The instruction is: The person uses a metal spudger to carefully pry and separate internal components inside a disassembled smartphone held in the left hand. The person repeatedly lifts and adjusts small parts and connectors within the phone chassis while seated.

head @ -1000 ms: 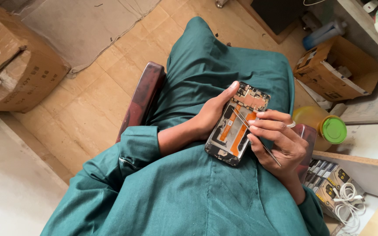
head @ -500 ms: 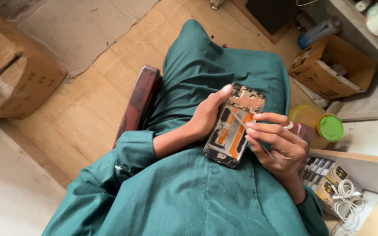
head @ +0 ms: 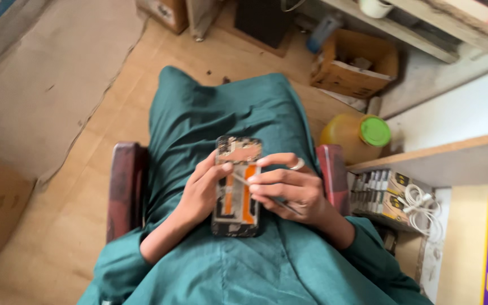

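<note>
- Phone [head: 237,186], opened at the back, is seen in the head view lying lengthwise on the lap, on green cloth [head: 227,113], between the two hands.
- Around it, a wooden chair is made out by its dark red arms [head: 124,186], one at each side of the lap.
- A yellow jar [head: 348,135] with a green lid is seen on the floor just beside the chair's right arm.
- An open cardboard box [head: 357,65] is placed further off, by the foot of a shelf; another box is cut by the picture's left edge.
- Small packets [head: 382,189] and a coiled white cable [head: 422,206] are stored in a compartment low at the right.
- The phone's left edge is hidden by the left hand [head: 201,192], and part of its right edge by the right hand [head: 289,189].
- The left hand's fingers are curled round the phone's side, the thumb laid on its open face; the phone is gripped.
- The right hand's fingers are pinched narrow on a thin tool [head: 266,195], whose tip is set against the phone's middle; a ring is worn on one finger.
- The phone's inside is shown as a flat dark frame with orange strips and a pale plate near the top.
- The floor is of pale, worn board, partly covered by a grey mat [head: 46,79].
</note>
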{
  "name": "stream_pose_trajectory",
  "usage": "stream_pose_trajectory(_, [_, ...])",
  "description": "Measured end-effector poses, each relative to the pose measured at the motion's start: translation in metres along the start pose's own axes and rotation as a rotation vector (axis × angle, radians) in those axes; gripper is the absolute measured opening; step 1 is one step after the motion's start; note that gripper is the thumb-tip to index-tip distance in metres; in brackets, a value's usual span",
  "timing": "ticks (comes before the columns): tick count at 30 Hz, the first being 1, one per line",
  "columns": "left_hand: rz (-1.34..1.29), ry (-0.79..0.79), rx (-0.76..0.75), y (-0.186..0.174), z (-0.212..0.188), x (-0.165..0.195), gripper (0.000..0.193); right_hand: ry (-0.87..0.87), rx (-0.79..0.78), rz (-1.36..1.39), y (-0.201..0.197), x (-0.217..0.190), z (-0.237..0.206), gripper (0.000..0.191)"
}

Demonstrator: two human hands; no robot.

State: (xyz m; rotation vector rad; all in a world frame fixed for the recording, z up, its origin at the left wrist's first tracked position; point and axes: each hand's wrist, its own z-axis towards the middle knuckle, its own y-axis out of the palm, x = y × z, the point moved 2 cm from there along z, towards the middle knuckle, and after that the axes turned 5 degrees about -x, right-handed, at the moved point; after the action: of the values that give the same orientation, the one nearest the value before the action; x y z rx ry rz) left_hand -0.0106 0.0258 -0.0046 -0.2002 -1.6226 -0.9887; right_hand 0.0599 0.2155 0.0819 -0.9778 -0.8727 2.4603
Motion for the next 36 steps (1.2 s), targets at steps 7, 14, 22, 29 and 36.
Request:
stream_pose_trajectory(7, [-0.004,-0.082,-0.034,-0.002,-0.001,0.005,0.04,0.007,0.067,-0.016,0.0,0.004,-0.007,0.022])
stream_pose_trajectory(14, [0.003,-0.086,-0.104,-0.002,0.001,0.013,0.039,0.027,-0.04,0.144,0.003,0.018,-0.02,0.028])
stream_pose_trajectory(22, [-0.055,-0.105,-0.09,-0.002,0.001,0.017,0.04,0.359,-0.08,0.745,0.008,0.026,-0.042,0.049])
stream_pose_trajectory(29, [-0.001,-0.105,-0.086,0.001,0.0,0.025,0.039,0.933,-0.033,1.03,0.016,0.027,-0.049,0.03])
stream_pose_trajectory(36, [0.105,-0.023,-0.084,0.006,0.0,0.031,0.038,0.949,-0.038,0.956,0.015,0.017,-0.04,0.03])
